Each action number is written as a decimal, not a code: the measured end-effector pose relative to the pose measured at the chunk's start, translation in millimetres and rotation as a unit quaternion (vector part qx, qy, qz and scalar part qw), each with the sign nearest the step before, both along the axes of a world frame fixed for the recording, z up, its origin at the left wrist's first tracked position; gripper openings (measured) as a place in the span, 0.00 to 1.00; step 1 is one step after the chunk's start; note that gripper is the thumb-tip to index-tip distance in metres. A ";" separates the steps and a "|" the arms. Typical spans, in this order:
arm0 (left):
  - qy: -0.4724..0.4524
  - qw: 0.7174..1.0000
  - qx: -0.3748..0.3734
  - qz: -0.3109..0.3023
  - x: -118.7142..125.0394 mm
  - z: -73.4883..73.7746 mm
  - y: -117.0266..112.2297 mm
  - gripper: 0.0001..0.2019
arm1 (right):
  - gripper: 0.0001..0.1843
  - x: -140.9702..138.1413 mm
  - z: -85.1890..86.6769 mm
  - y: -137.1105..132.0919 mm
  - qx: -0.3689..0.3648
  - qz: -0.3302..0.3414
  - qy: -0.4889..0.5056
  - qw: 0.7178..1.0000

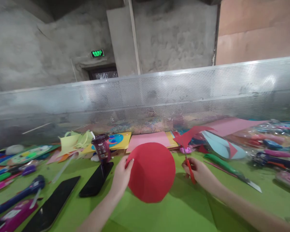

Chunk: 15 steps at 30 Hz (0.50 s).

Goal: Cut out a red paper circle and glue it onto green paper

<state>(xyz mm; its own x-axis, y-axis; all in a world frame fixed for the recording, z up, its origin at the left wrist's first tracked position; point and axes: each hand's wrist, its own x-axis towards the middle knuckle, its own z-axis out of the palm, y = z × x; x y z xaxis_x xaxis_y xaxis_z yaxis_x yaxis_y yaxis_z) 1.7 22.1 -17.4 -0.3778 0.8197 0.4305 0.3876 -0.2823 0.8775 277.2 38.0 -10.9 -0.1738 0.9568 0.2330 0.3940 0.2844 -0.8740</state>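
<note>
A round piece of red paper (151, 172) is held up above the green tabletop, its left edge pinched in my left hand (123, 172), thumb in front. To its right, my right hand (198, 172) is closed around the orange-red handles of a pair of scissors (189, 170). The scissor blades point up and away from me, apart from the disc. Just above the blades is a curved red paper offcut (190, 137); whether it touches them I cannot tell.
Phones (96, 180) and a dark lidded cup (102, 148) stand left. A green-handled utility knife (232, 170), blade exposed, lies right. Pink paper (147, 140) and pale blue paper (222, 145) lie behind, before a perforated metal screen (145, 100). Craft supplies crowd both sides.
</note>
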 end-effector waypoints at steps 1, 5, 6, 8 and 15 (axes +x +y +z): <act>0.031 0.999 -0.011 -0.002 -1.8 -1.1 1.3 0.13 | 0.09 0.2 -2.6 0.6 -0.007 -0.004 -0.003 1.000; 0.027 0.999 -0.027 -0.011 -2.9 -3.7 3.0 0.14 | 0.11 -0.9 -10.0 0.3 -0.053 -0.003 0.000 0.999; 0.015 1.000 -0.025 -0.008 -1.8 -3.5 2.6 0.14 | 0.11 -1.6 -10.7 -0.8 -0.053 -0.002 -0.001 0.999; -0.007 1.000 -0.021 -0.009 0.7 -2.5 1.5 0.15 | 0.10 -3.0 -10.8 -3.4 -0.043 -0.007 -0.013 0.999; -0.047 0.998 -0.031 -0.028 6.0 -2.6 -0.5 0.15 | 0.10 -10.9 -4.6 -11.5 -0.074 -0.037 0.027 0.996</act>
<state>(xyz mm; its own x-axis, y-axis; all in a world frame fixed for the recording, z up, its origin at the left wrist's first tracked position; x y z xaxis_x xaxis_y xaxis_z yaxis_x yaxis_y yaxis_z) 7.7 21.6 -20.0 -0.3670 0.8648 0.3426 0.2871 -0.2450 0.9260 266.3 26.5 -15.4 -0.0930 0.9910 0.0967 0.3597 0.1240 -0.9248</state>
